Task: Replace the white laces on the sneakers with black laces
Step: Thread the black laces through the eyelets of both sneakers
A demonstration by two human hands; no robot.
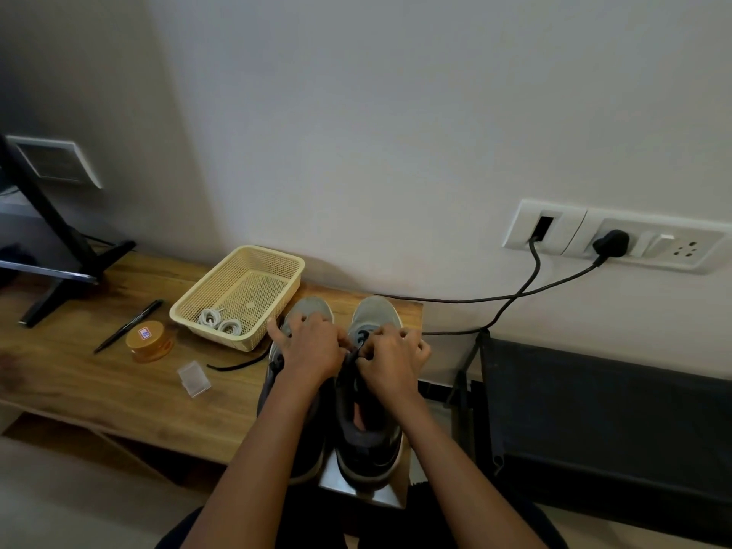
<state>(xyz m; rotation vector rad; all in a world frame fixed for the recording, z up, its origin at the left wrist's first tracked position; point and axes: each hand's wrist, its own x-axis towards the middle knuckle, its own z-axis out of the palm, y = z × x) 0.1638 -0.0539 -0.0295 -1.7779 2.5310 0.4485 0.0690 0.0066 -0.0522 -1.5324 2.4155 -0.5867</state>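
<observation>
Two grey sneakers stand side by side at the right end of the wooden table, toes to the wall: the left sneaker (313, 307) and the right sneaker (374, 437). Both hands meet over the right sneaker's eyelets. My left hand (313, 350) pinches a black lace there, its fingers curled. My right hand (392, 358) pinches the black lace on the other side. The lace between the fingers is mostly hidden. Another black lace end (237, 364) trails onto the table left of the sneakers. Two coiled white laces (220, 322) lie in the cream basket (285, 271).
A black pen (128, 326), an orange round tin (149, 339) and a small clear plastic box (194, 378) lie left of the sneakers. A monitor stand (63, 267) fills the far left. Black cables (515, 299) run from wall sockets across the table's right end.
</observation>
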